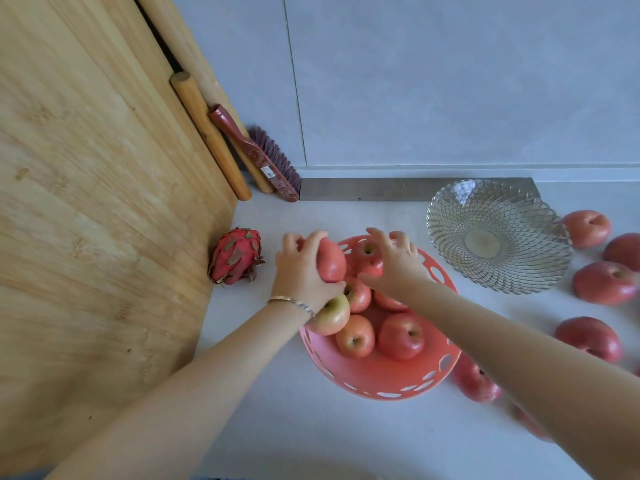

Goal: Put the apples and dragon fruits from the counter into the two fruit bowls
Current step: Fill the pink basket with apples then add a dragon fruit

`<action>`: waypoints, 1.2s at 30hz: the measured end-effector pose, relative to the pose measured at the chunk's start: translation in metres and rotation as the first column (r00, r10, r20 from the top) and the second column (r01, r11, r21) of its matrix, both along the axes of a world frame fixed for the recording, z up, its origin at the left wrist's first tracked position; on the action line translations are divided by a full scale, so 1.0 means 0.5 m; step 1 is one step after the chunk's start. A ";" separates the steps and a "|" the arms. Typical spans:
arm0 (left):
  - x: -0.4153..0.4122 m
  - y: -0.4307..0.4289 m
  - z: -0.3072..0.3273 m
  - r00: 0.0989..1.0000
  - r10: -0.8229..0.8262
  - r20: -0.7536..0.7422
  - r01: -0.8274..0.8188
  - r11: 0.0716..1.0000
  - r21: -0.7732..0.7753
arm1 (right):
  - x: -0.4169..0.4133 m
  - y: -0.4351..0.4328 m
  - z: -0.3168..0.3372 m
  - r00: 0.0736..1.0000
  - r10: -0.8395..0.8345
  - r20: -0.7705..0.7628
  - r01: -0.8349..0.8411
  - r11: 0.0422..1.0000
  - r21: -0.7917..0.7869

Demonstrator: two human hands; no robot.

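A coral plastic bowl [377,382] with cut-out holes holds several red apples. My left hand [299,268] grips one red apple [331,263] over the bowl's left rim. My right hand [396,259] hovers over the far side of the bowl, fingers spread and loosely bent above an apple [367,258], holding nothing. A clear glass bowl [495,237] stands empty at the right. A pink dragon fruit [237,256] lies on the counter to the left. Several loose apples [604,282] lie on the counter at the right.
A large bamboo cutting board [97,202] leans on the left. Wooden rolling pins [207,133] and a red brush [266,157] lean in the corner behind it. A grey tiled wall runs along the back of the white counter [277,427].
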State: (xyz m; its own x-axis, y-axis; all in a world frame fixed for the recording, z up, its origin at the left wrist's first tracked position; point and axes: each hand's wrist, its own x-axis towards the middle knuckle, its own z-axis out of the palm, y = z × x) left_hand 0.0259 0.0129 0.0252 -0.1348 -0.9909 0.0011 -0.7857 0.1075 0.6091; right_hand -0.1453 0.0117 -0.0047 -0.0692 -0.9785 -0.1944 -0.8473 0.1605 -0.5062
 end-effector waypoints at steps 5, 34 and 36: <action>-0.050 -0.021 -0.025 0.989 -0.037 0.145 0.021 0.993 0.116 | 0.005 -0.027 -0.022 0.999 -0.023 -0.032 0.024 0.999 0.028; -0.057 -0.052 -0.039 0.929 -0.291 0.229 0.188 0.904 0.385 | -0.020 0.002 -0.006 0.969 0.091 -0.231 -0.057 0.987 0.151; -0.052 -0.056 -0.019 0.945 -0.286 0.162 0.195 0.885 0.424 | -0.020 0.009 0.003 0.969 0.070 -0.238 -0.030 0.985 0.169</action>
State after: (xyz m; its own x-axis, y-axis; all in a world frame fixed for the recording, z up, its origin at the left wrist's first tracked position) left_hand 0.0000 -0.0152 0.0158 -0.3208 -0.8384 -0.4407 -0.8821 0.0951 0.4613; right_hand -0.1552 0.0162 -0.0030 -0.0859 -0.9382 -0.3351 -0.9503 0.1782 -0.2553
